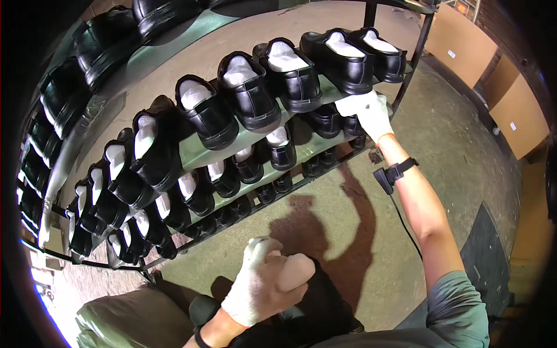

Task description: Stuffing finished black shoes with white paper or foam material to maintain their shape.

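My left hand [255, 287], in a white glove, is closed around a smooth, pale, rounded wad [297, 272] in front of my body. My right hand [374, 116], also gloved in white, reaches to the right end of the rack, just under its upper shelf. Its fingers look bent, and a white shape at their tips cannot be told from the glove. Close above it stands a black slip-on shoe [354, 72] with white stuffing inside. Black shoes [325, 122] on the tier below are partly hidden by that hand.
A curved, tiered rack [255, 139] holds several rows of black shoes, many with white stuffing. Its dark post [419, 46] rises beyond my right hand. Cardboard boxes [464, 40] stand at the far right. A cable [406, 220] hangs from the band on my right wrist.
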Motion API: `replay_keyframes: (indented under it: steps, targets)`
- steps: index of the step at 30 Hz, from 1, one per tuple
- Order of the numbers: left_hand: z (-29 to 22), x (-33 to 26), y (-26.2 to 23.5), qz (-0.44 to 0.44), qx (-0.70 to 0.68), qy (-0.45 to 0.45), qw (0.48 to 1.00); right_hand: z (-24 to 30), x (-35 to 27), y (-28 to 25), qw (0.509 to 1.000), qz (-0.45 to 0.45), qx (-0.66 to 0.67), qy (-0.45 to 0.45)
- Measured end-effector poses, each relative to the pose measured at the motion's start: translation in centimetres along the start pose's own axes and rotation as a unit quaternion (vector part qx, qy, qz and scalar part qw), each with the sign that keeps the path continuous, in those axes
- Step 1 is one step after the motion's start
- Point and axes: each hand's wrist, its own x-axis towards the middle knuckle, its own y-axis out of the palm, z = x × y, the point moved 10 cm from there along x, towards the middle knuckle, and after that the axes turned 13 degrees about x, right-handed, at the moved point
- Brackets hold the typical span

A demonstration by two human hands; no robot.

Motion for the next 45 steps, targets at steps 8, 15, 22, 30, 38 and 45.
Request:
replay_keyframes:
  steps: [8,15,22,30,38,45]
  targets:
    - [1.9,2.5,4.2,0.01,-0.042,-0.078,0.996,-4.4,7.4,7.0,0.959,0.011,-0.16,-0.233]
    - [4.0,2.2,4.8,-0.032,-0.038,-0.097,0.994,6.2,4.9,10.7,0.938,0.229,-0.218,-0.145]
    - [5.9,3.1,5.2,-0.034,-0.04,-0.116,0.992,4.9,2.1,11.4,0.947,0.126,-0.105,-0.275]
    - [6.5,4.4,5.4,-0.035,-0.037,-0.108,0.993,7.0,2.4,10.1,0.962,0.117,-0.053,-0.241]
    - [9.3,4.9,4.4,-0.131,-0.264,-0.132,0.947,2.5,2.3,12.8,0.933,0.148,-0.3,-0.134]
    - [11.8,3.6,8.7,-0.17,-0.772,-0.141,0.597,6.7,-5.1,8.8,0.945,0.115,-0.24,-0.191]
